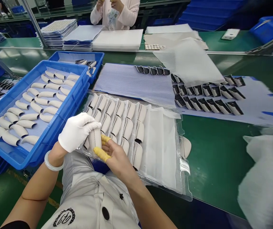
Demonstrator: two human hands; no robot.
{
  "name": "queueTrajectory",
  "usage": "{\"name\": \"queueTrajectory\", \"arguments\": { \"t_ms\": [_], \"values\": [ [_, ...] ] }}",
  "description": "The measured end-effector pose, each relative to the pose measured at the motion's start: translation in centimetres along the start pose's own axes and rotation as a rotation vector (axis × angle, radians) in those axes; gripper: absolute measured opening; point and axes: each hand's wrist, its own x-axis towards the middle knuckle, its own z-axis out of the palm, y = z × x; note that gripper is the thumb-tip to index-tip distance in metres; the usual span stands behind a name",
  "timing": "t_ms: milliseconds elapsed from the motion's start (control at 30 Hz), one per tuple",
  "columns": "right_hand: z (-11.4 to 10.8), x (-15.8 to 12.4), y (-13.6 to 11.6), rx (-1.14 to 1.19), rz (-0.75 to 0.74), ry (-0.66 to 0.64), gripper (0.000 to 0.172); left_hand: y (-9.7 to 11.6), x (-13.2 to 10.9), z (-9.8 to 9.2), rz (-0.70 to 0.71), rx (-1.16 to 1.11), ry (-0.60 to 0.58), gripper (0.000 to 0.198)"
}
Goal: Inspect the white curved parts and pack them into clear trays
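Note:
My left hand [75,131], in a white glove, grips the upper end of a curved beige ribbed piece [94,141]. Yellow finger cots cover the thumb and a finger of my right hand [111,152], which pinches the lower part of that same piece. Both hands are over the near left corner of a clear plastic tray [160,146]. Rows of similar beige pieces [128,128] with dark undersides fill the tray's left side, separated by white strips. White sheet lining shows on its right side.
At left, a blue bin [35,159] holds several rows of beige pieces. Dark-lined pieces [208,90] lie on a sheet at the right. One beige piece [185,147] sits beside the tray. White foam wrap [262,184] is at far right. Across the bench stands a person [114,14].

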Motion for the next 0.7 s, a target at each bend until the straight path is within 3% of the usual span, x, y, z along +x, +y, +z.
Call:
{"name": "queueTrajectory", "arguments": {
  "t_ms": [133,367,433,567,700],
  "values": [
    [-0.2,-0.2,-0.5,0.058,0.059,-0.001,0.048,-0.4,-0.1,0.1,0.022,-0.046,0.001,0.011],
    [0.7,0.0,-0.6,0.118,0.098,-0.031,0.046,-0.2,-0.8,0.5,-0.004,-0.059,0.104,0.012],
    [0.9,0.0,-0.5,0.093,0.087,-0.002,0.046,0.1,-1.0,0.5,-0.060,-0.069,0.078,0.008],
    [1.0,-0.4,-0.1,-0.066,0.005,0.101,0.048,0.4,-1.3,0.4,-0.183,-0.052,-0.032,0.029],
    [0.9,-1.0,0.0,-0.159,-0.071,0.105,0.046,0.3,-1.5,0.3,-0.212,-0.164,0.058,0.015]
  ]
}}
